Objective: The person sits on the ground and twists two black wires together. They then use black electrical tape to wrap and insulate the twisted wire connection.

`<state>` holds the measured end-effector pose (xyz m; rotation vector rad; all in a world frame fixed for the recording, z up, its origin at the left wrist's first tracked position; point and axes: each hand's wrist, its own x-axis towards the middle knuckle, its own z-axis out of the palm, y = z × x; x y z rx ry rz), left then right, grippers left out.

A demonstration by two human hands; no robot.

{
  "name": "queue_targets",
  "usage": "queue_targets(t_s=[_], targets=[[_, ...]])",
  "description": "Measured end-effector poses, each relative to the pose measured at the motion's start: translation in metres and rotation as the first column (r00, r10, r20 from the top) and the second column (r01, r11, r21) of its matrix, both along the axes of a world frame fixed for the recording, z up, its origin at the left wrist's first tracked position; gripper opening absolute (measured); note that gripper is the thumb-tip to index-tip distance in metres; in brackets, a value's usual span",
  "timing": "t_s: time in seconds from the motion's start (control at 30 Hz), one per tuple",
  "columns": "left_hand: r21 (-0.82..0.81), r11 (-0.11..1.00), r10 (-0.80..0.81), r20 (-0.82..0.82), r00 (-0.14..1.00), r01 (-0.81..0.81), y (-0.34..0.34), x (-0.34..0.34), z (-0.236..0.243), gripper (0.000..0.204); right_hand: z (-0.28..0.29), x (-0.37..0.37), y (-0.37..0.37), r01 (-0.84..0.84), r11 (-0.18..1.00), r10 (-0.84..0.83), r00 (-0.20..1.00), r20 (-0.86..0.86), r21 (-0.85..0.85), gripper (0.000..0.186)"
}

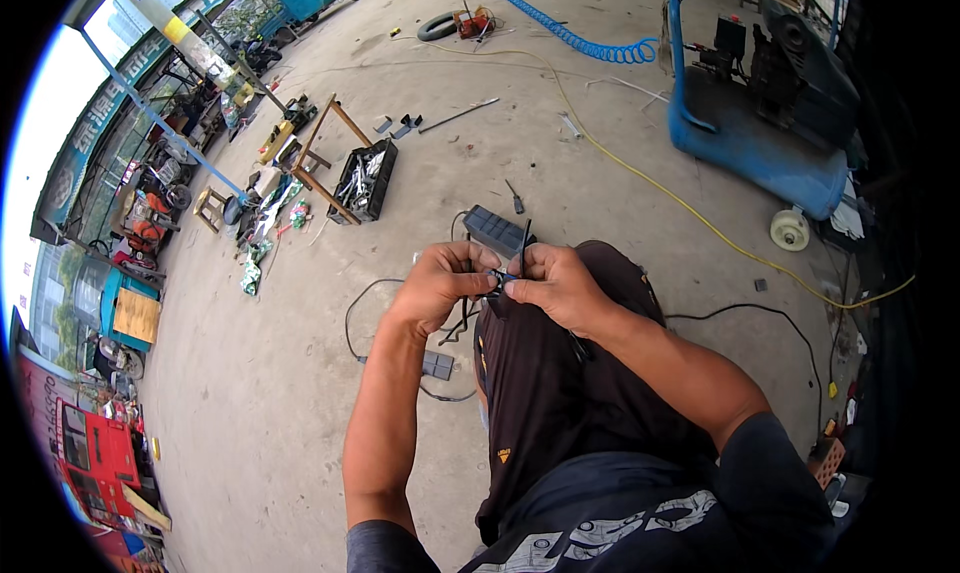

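My left hand (447, 283) and my right hand (555, 285) meet over my knee, thumbs and fingers pinched on a small dark piece with black cable (526, 235) running from it. Its exact kind is too small to make out. Just beyond my fingers lies a dark grey ribbed box (495, 229), its near side partly hidden by my hands. Below my left wrist, a smaller grey block (437, 364) with a black lead rests on the concrete. A screwdriver (516, 197) lies past the ribbed box.
A black crate of metal tools (378, 178) stands left beside a wooden frame (322, 188). At right are a blue air compressor (750, 163) and a white spool (789, 231). A yellow hose (640, 173) crosses the floor; a coiled blue hose (580, 41) and tyre (436, 27) lie farther off.
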<state>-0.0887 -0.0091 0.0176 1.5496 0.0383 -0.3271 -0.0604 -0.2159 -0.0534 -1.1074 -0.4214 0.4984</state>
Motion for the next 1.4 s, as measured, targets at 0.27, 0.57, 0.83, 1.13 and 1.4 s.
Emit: queue_targets(t_s=[0.27, 0.57, 0.83, 1.13, 1.4], targets=[[0.331, 0.943, -0.015, 0.150, 0.989, -0.036, -0.011, -0.002, 0.004, 0.017, -0.013, 0.014, 0.009, 0.068, 0.974, -0.021, 0.978, 0.209, -0.216, 0.025], [0.577, 0.811, -0.082, 0.271, 0.959, -0.094, -0.012, 0.000, -0.003, 0.007, -0.008, 0.023, 0.008, 0.137, 0.905, 0.023, 0.929, 0.368, -0.402, 0.035], [0.726, 0.661, -0.155, 0.380, 0.912, -0.191, -0.015, 0.000, -0.012, 0.008, -0.002, 0.019, 0.005, 0.154, 0.868, 0.044, 0.923, 0.381, -0.471, 0.039], [0.721, 0.626, -0.199, 0.518, 0.832, -0.298, -0.025, -0.001, -0.013, 0.008, 0.012, 0.018, -0.003, 0.109, 0.841, 0.090, 0.938, 0.336, -0.530, 0.046], [0.731, 0.563, -0.214, 0.580, 0.786, -0.386, -0.029, -0.001, -0.017, 0.011, 0.008, 0.017, -0.003, 0.034, 0.900, 0.116, 0.943, 0.313, -0.435, 0.053]])
